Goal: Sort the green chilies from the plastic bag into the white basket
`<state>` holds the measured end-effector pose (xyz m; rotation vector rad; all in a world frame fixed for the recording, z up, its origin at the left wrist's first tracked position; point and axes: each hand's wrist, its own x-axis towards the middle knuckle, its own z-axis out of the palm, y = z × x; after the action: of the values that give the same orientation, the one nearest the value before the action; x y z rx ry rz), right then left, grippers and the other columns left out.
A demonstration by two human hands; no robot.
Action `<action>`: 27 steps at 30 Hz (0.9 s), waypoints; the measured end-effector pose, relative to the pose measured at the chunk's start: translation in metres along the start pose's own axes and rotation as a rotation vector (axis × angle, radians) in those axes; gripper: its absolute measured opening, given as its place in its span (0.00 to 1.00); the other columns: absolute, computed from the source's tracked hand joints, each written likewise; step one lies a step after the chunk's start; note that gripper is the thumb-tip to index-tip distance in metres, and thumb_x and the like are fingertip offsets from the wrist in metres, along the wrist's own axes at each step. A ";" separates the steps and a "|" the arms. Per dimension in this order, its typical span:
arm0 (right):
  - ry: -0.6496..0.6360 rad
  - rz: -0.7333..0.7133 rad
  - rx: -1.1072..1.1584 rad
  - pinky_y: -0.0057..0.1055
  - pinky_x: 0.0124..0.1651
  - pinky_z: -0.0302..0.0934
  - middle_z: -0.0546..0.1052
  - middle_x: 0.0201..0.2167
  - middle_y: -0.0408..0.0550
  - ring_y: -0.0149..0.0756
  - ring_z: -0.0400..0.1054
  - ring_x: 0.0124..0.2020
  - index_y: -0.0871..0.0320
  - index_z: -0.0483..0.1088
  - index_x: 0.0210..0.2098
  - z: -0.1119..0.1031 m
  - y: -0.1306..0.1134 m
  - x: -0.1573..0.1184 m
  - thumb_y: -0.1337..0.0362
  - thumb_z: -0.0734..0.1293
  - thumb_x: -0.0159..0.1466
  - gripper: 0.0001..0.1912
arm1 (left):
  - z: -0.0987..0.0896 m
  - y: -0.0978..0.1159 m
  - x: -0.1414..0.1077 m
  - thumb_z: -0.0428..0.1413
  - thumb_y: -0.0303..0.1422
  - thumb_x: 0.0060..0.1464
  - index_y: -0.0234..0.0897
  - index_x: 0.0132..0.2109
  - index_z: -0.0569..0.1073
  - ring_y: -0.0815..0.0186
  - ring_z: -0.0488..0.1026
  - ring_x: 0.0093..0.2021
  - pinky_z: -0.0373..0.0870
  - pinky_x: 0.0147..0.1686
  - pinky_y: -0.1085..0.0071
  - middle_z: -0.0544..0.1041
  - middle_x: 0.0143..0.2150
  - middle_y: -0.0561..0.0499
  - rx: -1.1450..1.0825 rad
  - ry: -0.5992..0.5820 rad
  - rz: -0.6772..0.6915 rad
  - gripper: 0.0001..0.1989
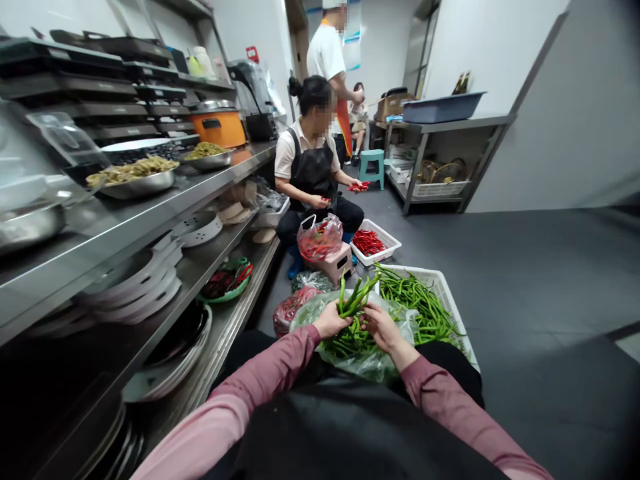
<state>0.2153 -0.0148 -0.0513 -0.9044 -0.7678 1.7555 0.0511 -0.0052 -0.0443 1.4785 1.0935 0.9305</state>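
Over a plastic bag (373, 365), green peppers (353, 301) are sticking up from the left hand (333, 321), its fingers gripping them; the right hand (384, 328) is curling its fingers beside them, their grip unclear. Rightward, a white basket (447, 292) is holding more.

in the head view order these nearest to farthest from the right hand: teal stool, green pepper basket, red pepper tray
1. Green pepper basket, just right of the right hand
2. Red pepper tray, farther ahead
3. Teal stool, beyond the tray

Dark floor (530, 273) beneath white basket (386, 254), pink stool (337, 262) and teal stool (373, 157).
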 end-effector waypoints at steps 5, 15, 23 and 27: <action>0.062 0.103 0.212 0.24 0.21 0.51 0.68 0.18 0.38 0.25 0.58 0.18 0.58 0.67 0.26 -0.011 0.006 0.005 0.58 0.74 0.46 0.15 | -0.002 0.000 -0.006 0.59 0.22 0.39 0.30 0.40 0.70 0.69 0.70 0.32 0.67 0.37 0.72 0.74 0.33 0.52 0.125 -0.105 -0.041 0.16; 0.160 0.171 0.047 0.24 0.20 0.53 0.66 0.17 0.38 0.24 0.57 0.17 0.58 0.66 0.27 -0.032 0.009 0.016 0.57 0.72 0.47 0.15 | -0.003 0.001 -0.006 0.61 0.21 0.35 0.30 0.37 0.71 0.70 0.69 0.27 0.67 0.34 0.72 0.73 0.27 0.55 0.055 -0.100 -0.170 0.17; 0.205 0.046 -0.097 0.25 0.18 0.48 0.63 0.18 0.37 0.23 0.54 0.17 0.59 0.69 0.30 -0.031 0.013 0.016 0.52 0.76 0.39 0.24 | -0.022 0.009 -0.004 0.62 0.21 0.35 0.29 0.38 0.73 0.70 0.69 0.29 0.67 0.35 0.73 0.75 0.28 0.54 0.011 -0.089 -0.148 0.17; 0.290 -0.039 -0.182 0.25 0.18 0.50 0.66 0.19 0.39 0.24 0.54 0.17 0.60 0.68 0.27 -0.030 0.019 0.019 0.49 0.75 0.41 0.24 | -0.034 0.009 -0.003 0.65 0.25 0.33 0.28 0.38 0.73 0.69 0.70 0.31 0.67 0.37 0.72 0.75 0.31 0.51 -0.005 -0.025 -0.137 0.20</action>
<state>0.2272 -0.0006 -0.0870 -1.2268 -0.7556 1.4940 0.0194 0.0011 -0.0291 1.3892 1.1580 0.8165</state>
